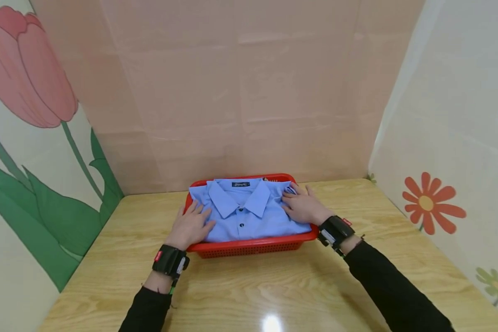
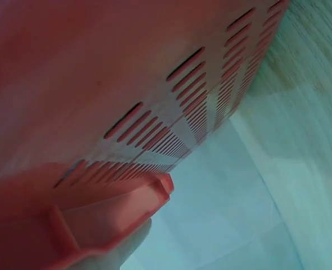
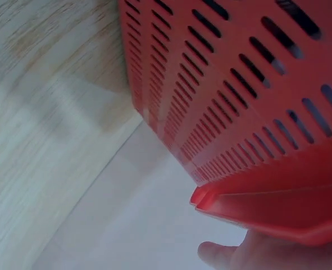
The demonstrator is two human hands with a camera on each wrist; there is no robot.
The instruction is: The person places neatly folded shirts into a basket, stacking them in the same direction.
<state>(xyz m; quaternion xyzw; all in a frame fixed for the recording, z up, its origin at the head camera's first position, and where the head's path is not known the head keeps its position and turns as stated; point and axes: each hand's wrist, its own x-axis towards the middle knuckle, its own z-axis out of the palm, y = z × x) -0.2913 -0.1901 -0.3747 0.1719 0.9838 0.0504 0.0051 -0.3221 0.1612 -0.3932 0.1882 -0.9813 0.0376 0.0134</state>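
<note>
A light blue collared shirt lies folded, collar up, inside a red plastic basket. My left hand rests on the shirt's left side with its fingers spread. On the right side, my right hand lies over the shirt's shoulder, next to a small dark bunched bit of cloth. The left wrist view shows the basket's slotted wall and a sliver of the left hand under the rim. In the right wrist view, part of the right hand shows beyond the rim.
The basket stands on a wood-grain table. Behind it rises a pinkish-brown covered wall. A panel with a printed tulip stands at the left, one with printed flowers at the right.
</note>
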